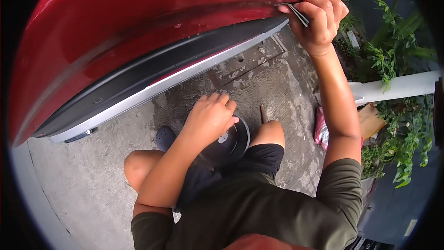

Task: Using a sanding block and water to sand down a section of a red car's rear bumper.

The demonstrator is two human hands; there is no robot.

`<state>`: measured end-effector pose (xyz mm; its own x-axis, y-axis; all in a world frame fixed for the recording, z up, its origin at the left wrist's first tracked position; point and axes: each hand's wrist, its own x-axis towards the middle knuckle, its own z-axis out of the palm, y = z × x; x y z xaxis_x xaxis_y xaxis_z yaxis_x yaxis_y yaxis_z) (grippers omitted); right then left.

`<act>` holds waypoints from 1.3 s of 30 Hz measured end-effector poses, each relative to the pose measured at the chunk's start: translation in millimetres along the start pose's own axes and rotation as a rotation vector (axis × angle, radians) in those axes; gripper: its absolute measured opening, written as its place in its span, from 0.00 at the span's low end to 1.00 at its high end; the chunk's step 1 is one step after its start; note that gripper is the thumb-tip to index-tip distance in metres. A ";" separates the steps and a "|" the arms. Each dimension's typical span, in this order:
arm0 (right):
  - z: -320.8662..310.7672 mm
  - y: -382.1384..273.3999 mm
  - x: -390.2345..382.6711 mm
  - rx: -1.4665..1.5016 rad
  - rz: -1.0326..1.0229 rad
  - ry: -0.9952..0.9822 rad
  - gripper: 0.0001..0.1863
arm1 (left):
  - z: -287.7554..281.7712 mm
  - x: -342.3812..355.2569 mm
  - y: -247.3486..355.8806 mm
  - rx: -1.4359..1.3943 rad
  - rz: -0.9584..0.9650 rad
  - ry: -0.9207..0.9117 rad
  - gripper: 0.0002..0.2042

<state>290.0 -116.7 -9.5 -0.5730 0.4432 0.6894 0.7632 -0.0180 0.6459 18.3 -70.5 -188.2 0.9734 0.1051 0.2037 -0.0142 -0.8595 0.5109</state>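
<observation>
My right hand (320, 21) is raised at the far right end of a red car bumper (185, 0). Its closed fingers grip a folded dark grey sheet (299, 15) that looks like sandpaper, its edge against the bumper's lower border. Below the red panel run a black plastic strip (152, 62) and a silver-grey lip (115, 106). Lower and more to the left, my left hand (210, 116) hangs over a round black container (243, 139) between my knees. Its thumb stands apart from the loosely bent fingers; no object shows in it, though the fingertips are partly hidden.
Grey concrete floor (83, 176) lies beneath, with a rectangular cover (254, 65) set into it. A dark clog (165, 138) shows by my left knee. Toward the right are a pink plastic bag (321, 127), a white pipe (397, 87) and leafy plants (393, 143).
</observation>
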 end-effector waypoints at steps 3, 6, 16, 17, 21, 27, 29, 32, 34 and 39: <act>16.4 -19.4 -5.3 0.035 0.194 0.195 0.18 | -0.2 5.4 3.4 -0.043 0.023 0.013 0.17; 33.9 -109.6 51.7 0.131 0.272 0.221 0.21 | 7.1 -0.8 -13.1 -0.039 -0.023 -0.042 0.17; 43.4 -105.2 48.0 0.446 1.190 0.692 0.15 | 10.7 2.4 -17.2 -0.040 0.003 -0.084 0.18; 40.8 -121.2 62.1 0.388 1.172 0.596 0.16 | 13.4 4.6 -17.2 -0.031 -0.002 -0.089 0.18; 41.7 -152.9 98.4 0.316 0.897 0.528 0.16 | 12.2 7.3 -12.6 -0.606 -0.083 0.125 0.13; 40.9 -149.8 101.4 0.339 0.987 0.548 0.13 | 26.2 5.5 -19.1 -0.190 0.032 0.143 0.14; 38.5 -144.6 96.8 0.319 0.922 0.526 0.13 | 12.5 8.3 -9.7 -0.519 -0.093 0.059 0.16; 40.9 -101.0 54.2 0.337 1.095 0.658 0.12 | 6.6 6.9 -8.9 -0.024 0.015 0.051 0.16; 46.2 -109.3 66.8 0.422 1.155 0.768 0.12 | 8.7 7.5 -9.1 -0.045 0.007 0.057 0.16; 45.4 -113.6 76.8 0.275 1.012 0.653 0.14 | -1.4 4.3 -16.3 -0.058 -0.010 0.032 0.16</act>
<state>172.9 -40.0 -44.9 0.3308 -0.1923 0.9239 0.9416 0.1320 -0.3097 22.4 -55.3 -194.5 0.9658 0.1302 0.2242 -0.0184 -0.8282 0.5602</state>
